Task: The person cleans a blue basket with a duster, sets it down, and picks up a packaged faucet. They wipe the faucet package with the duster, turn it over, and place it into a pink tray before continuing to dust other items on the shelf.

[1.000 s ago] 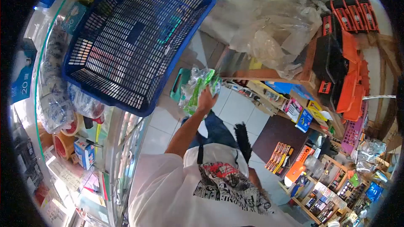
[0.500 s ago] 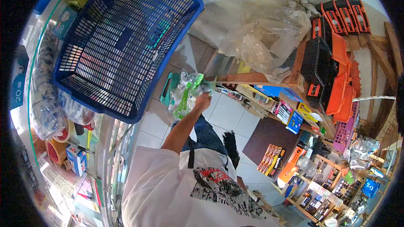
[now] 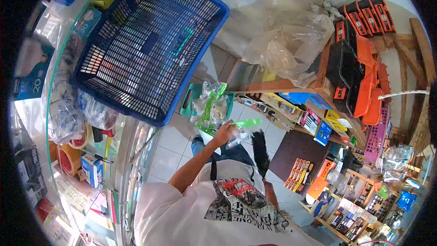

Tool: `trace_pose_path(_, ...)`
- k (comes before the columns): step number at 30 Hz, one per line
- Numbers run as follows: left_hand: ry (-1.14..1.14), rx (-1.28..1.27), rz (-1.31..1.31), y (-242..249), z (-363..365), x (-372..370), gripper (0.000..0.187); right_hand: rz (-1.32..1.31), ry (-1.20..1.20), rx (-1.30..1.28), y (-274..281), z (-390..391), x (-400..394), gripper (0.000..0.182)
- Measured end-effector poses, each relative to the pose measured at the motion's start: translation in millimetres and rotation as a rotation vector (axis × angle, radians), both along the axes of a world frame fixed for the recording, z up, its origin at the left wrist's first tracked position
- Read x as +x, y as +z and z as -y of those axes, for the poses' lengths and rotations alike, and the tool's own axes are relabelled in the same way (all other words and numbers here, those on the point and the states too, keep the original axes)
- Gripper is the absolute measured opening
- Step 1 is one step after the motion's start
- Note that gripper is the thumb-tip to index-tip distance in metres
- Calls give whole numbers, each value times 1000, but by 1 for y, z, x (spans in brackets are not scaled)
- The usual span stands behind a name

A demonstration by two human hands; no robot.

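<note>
My left hand is closed on a clear plastic packet with a green strip, held above the floor beside a teal basket. More clear packets with green labels lie in that basket. At the right side of my body, my right hand is partly hidden by my shirt. It is at the lower end of a fluffy black duster, which sticks up from it; its fingers are hard to make out.
A large blue basket stands on the glass counter at left. To the right are a wooden-framed shelf with a plastic bag, orange and black toolboxes, and a brown mat with boxes.
My left hand has drawn a packet away from the pile, down and to the right. The teal basket now shows more fully. The duster has shifted slightly right in view.
</note>
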State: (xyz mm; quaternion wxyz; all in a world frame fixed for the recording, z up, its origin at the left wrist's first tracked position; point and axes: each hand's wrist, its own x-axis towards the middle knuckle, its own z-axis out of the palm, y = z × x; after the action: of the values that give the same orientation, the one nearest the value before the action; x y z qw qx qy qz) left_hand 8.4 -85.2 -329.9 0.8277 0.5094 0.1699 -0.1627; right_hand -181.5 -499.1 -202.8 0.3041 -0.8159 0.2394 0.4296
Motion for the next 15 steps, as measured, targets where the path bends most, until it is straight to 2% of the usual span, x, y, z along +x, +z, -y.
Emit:
trace_pose_path(2,53,-326,-135,60,-24,-13,41,38,9,22,-9,3,2,63)
trace_pose_path(3,-42,-312,-248,123,-50,-6,48,62,14,41,-14,3,5,63)
trace_pose_path(6,-243,-558,-163,96,-60,-13,42,157,7,127,-33,3,17,63)
trace_pose_path(10,-358,-791,-275,59,-46,-35,39,227,1,193,-46,0,19,64)
trace_pose_path(11,-354,-802,-232,51,-39,-43,43,224,14,184,-44,-1,17,63)
trace_pose_path(14,-297,-907,-237,70,-37,-56,47,226,45,169,-34,-11,17,59)
trace_pose_path(15,-224,-923,-340,79,-31,-60,54,226,56,160,-33,-11,18,56)
